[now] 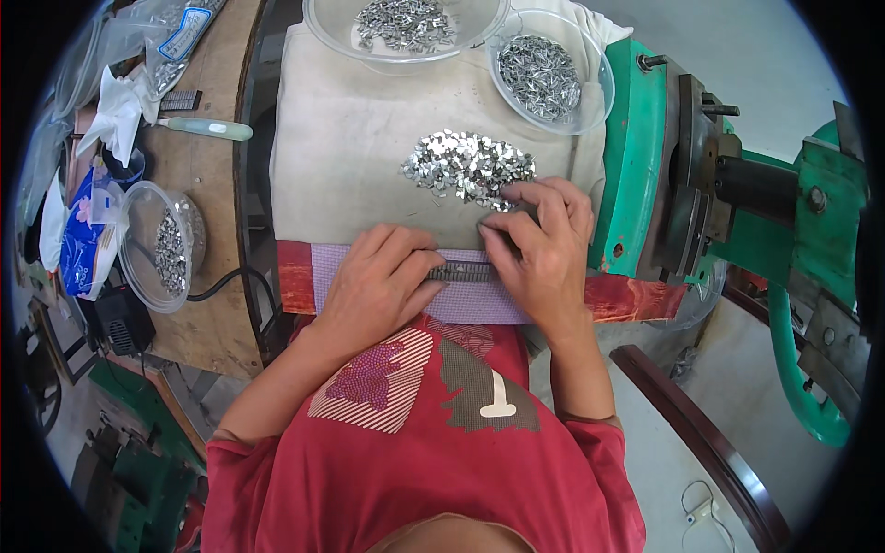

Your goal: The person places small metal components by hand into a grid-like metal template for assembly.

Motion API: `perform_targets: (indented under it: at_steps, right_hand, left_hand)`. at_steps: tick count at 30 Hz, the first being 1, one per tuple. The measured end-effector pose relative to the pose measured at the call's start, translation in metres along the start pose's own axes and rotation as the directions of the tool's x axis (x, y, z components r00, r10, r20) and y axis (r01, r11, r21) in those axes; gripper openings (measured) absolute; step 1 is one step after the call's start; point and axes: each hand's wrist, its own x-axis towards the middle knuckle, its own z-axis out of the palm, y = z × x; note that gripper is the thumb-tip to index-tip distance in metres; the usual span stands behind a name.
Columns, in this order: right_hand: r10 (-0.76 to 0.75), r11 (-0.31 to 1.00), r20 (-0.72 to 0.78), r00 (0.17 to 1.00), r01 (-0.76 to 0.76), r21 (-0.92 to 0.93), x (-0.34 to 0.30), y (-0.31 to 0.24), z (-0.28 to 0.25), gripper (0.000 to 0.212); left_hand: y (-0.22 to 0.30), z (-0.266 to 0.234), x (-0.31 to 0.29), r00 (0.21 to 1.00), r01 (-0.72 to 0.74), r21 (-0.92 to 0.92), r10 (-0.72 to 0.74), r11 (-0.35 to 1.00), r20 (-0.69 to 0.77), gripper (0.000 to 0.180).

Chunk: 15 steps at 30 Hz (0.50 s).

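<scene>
I see left hand (383,276) pinching ribbed strip (470,273) at its 9 o'clock; right hand (548,247) curled, can't tell grip. Likely stiff, hold ends.

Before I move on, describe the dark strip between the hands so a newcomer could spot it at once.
Find the beige cloth, then the purple mat along its near edge. Between the left hand and the right hand lies the dark strip. Unlike the loose shiny heap beyond, it is straight and ridged.

Workshop, green machine (631,157) at right, heaped metal chips (468,168), plastic tubs (593,69), possibly another machine (147,453) lower left
</scene>
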Motion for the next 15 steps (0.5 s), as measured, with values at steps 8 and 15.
perform_targets:
  at_steps: [8,15]
  right_hand:
    - [0.041,0.994,-0.004,0.999,-0.04,0.105,-0.039,-0.016,-0.007,0.02]
    - [0.077,0.993,-0.064,0.995,-0.07,0.092,-0.033,-0.012,-0.004,0.02]
  left_hand:
    - [0.003,0.008,0.003,0.999,-0.033,0.02,0.034,0.999,-0.029,0.024]
    - [0.003,0.01,0.004,0.999,-0.023,0.053,0.024,0.998,-0.023,0.016]
